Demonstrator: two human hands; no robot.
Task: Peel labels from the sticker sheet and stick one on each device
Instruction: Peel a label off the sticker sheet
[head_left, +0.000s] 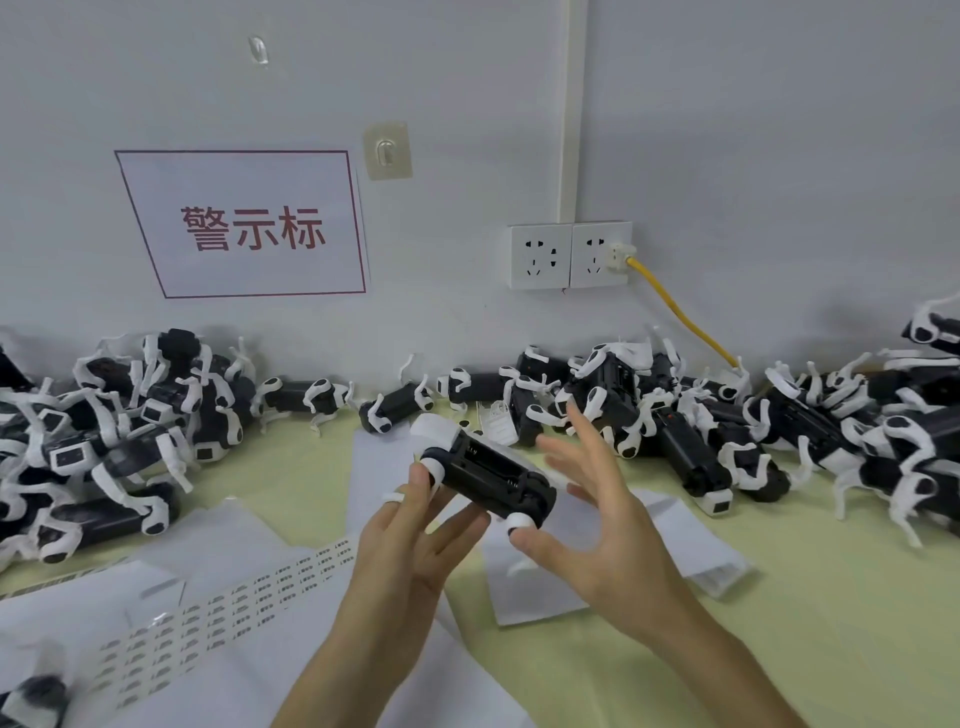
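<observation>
A black device (488, 475) with white legs is lifted over the table, its open battery bay facing up. My left hand (410, 540) grips its left end between thumb and fingers, with white finger cots on the tips. My right hand (592, 514) is spread wide beside the device's right end, fingers straight; its cot-covered thumb tip touches the lower right corner. The sticker sheet (234, 603), a long strip with rows of small labels, lies flat on the table to the lower left of my hands.
Piles of black-and-white devices lie along the wall at the left (104, 431) and at the right (779, 436). White backing papers (540, 587) cover the yellow-green table (831, 623). Wall sockets (569, 254) with a yellow cable (680, 312) and a sign (249, 228) are behind.
</observation>
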